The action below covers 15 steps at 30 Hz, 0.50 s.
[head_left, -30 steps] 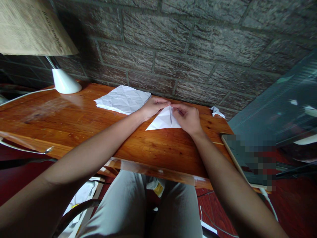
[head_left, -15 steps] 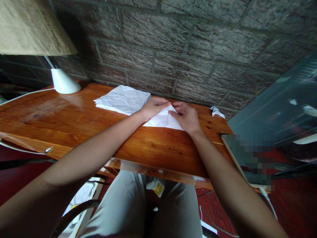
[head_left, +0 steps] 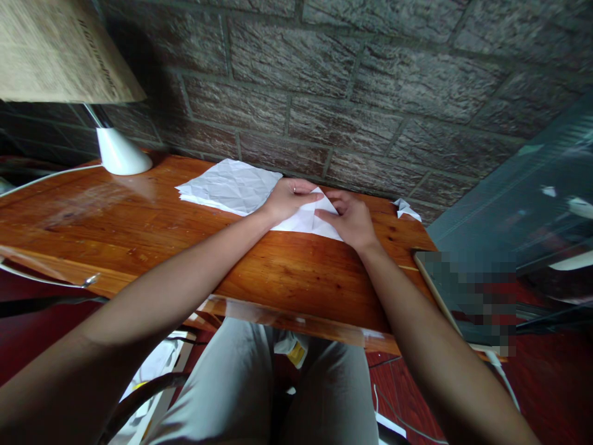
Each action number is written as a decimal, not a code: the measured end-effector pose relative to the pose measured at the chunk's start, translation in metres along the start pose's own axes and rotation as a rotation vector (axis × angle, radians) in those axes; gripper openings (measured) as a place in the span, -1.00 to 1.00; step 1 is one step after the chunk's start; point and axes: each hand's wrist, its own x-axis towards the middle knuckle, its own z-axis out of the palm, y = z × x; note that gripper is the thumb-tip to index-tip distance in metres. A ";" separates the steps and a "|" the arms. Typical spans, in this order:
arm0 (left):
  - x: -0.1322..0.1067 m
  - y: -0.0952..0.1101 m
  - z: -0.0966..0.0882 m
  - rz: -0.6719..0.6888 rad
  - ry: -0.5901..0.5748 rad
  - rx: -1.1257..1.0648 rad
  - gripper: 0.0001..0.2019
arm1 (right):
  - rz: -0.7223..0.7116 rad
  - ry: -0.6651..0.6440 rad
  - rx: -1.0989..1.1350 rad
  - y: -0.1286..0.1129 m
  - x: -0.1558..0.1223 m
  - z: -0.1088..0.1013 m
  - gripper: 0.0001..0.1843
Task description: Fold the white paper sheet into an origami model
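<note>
A folded white paper (head_left: 306,220) lies on the wooden desk (head_left: 139,222) near the wall. My left hand (head_left: 290,199) rests on its upper left part, fingers curled and pressing down on it. My right hand (head_left: 351,217) sits on its right side, fingertips pinching the paper's edge. Both hands meet over the top of the sheet, hiding much of it.
A stack of creased white sheets (head_left: 229,185) lies left of my hands. A white lamp base (head_left: 121,154) with a beige shade (head_left: 55,52) stands at the far left. A crumpled paper scrap (head_left: 406,209) sits at the right by the brick wall (head_left: 352,93). A blurred flat object (head_left: 467,296) lies at the desk's right end.
The paper has shifted up toward the wall and turned slightly. Both hands moved with it; the visible triangle is smaller and more covered by my fingers.
</note>
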 end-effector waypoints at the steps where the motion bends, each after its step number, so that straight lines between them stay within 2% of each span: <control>1: 0.000 0.001 0.000 -0.006 0.020 -0.014 -0.63 | 0.025 -0.029 0.028 -0.001 0.000 0.000 -0.57; 7: -0.002 0.001 0.000 -0.039 0.037 -0.028 -0.61 | 0.200 -0.133 0.197 -0.005 -0.001 -0.005 -0.45; 10: -0.002 -0.001 0.002 -0.029 0.050 -0.033 -0.59 | 0.237 -0.169 0.241 -0.005 -0.001 -0.007 -0.42; 15: 0.002 -0.001 -0.001 -0.056 0.083 -0.028 -0.60 | 0.240 -0.217 0.300 -0.002 -0.001 -0.010 -0.54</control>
